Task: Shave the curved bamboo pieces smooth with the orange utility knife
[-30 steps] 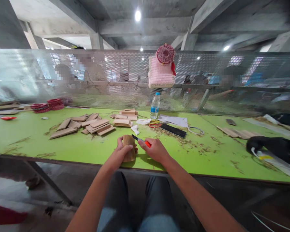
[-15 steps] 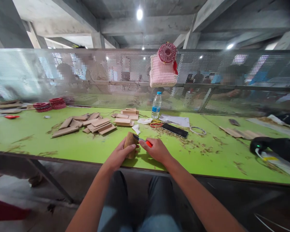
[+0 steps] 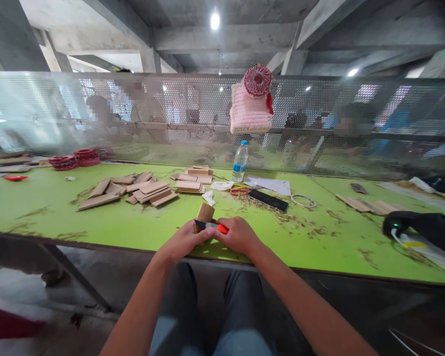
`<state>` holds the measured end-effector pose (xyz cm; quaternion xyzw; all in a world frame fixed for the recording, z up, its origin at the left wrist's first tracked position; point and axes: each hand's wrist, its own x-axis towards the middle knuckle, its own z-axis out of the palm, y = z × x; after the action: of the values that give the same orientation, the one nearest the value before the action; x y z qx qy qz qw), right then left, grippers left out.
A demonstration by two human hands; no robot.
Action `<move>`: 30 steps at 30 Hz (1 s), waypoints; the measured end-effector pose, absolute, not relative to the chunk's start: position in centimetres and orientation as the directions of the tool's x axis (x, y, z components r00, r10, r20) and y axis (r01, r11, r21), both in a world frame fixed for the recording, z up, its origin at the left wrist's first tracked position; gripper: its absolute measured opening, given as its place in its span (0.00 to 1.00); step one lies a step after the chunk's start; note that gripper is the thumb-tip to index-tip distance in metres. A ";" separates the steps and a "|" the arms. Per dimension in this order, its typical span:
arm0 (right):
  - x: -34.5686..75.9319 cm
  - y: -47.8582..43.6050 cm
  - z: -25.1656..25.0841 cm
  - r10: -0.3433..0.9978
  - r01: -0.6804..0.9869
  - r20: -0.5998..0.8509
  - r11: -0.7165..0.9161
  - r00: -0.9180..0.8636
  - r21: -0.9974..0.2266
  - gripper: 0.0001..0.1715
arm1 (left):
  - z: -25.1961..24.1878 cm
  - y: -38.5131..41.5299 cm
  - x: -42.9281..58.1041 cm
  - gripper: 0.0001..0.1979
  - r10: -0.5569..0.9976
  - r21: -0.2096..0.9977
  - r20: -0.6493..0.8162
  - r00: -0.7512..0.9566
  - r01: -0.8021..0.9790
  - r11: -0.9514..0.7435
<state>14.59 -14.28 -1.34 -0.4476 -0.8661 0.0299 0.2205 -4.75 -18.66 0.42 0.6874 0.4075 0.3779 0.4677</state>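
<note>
Left hand [image 3: 187, 240] grips wood piece [image 3: 205, 212]; right hand [image 3: 240, 234] clasps knife [image 3: 222, 229], blade [image 3: 200, 224] now lower.

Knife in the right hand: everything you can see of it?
The knife has a dark blade, a grey section and an orange, plastic-looking handle part. The right hand grips it; the blade points left across the wooden piece in the left hand, apparently touching. The left thumb is beside the grey section.

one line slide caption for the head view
Left fingers hold a wooden piece while right fingers hold an orange-handled knife up to it over a green table.
</note>
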 end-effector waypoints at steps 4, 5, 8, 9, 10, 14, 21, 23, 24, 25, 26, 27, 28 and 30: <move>14.5 -14.4 -1.1 0.805 0.795 0.347 0.568 -0.481 -0.214 0.31 | 0.2 -18.6 -4.9 0.23 0.919 0.955 0.148 0.366 0.189 -0.229; 14.4 -14.4 -1.1 0.809 0.805 0.345 0.559 -0.476 -0.201 0.32 | 0.1 -18.5 -4.9 0.23 0.917 0.955 0.152 0.368 0.185 -0.232; 14.4 -14.6 -1.0 0.818 0.827 0.335 0.539 -0.467 -0.163 0.35 | -0.2 -18.4 -4.8 0.23 0.912 0.950 0.170 0.374 0.183 -0.252; 14.3 -14.6 -1.0 0.820 0.831 0.334 0.534 -0.465 -0.153 0.36 | -0.3 -18.4 -4.8 0.24 0.913 0.947 0.179 0.367 0.186 -0.261; 14.3 -14.7 -1.1 0.821 0.837 0.337 0.528 -0.460 -0.145 0.36 | -0.4 -18.3 -4.8 0.24 0.915 0.944 0.188 0.357 0.192 -0.268; 14.2 -14.7 -1.3 0.822 0.857 0.371 0.503 -0.432 -0.117 0.37 | -0.7 -18.0 -4.7 0.25 0.925 0.938 0.189 0.329 0.218 -0.269; 14.9 -13.4 -1.2 0.866 0.900 0.466 0.336 -0.179 -0.278 0.40 | -0.7 -18.3 -4.4 0.26 0.958 0.996 0.072 0.277 0.025 -0.082; 14.9 -13.4 -1.2 0.855 0.877 0.478 0.374 -0.200 -0.302 0.38 | -0.7 -18.4 -4.4 0.26 0.963 0.999 0.052 0.263 -0.011 -0.051; 14.8 -13.5 -1.2 0.850 0.866 0.478 0.396 -0.220 -0.306 0.37 | -0.8 -18.4 -4.5 0.26 0.964 0.999 0.049 0.262 -0.018 -0.046; 14.7 -13.6 -1.2 0.845 0.855 0.473 0.421 -0.248 -0.304 0.36 | -0.8 -18.4 -4.5 0.25 0.961 0.999 0.052 0.270 -0.028 -0.046; 14.6 -13.8 -1.2 0.841 0.845 0.463 0.444 -0.279 -0.297 0.36 | -0.8 -18.4 -4.6 0.24 0.957 0.998 0.058 0.285 -0.048 -0.047; 14.5 -13.9 -1.2 0.835 0.836 0.452 0.469 -0.313 -0.287 0.35 | -0.8 -18.4 -4.7 0.24 0.951 0.996 0.062 0.302 -0.076 -0.041; 14.4 -14.1 -1.2 0.827 0.824 0.440 0.495 -0.349 -0.276 0.35 | -0.8 -18.4 -4.7 0.23 0.947 0.994 0.059 0.317 -0.109 -0.026; 14.3 -14.2 -1.2 0.809 0.802 0.420 0.540 -0.411 -0.255 0.34 | -0.7 -18.4 -4.8 0.24 0.943 0.988 0.042 0.329 -0.157 0.011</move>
<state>14.32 -14.24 -1.23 -0.4797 -0.8398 0.0068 0.2542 -4.76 -18.36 -0.75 0.5400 0.3641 0.4506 0.6106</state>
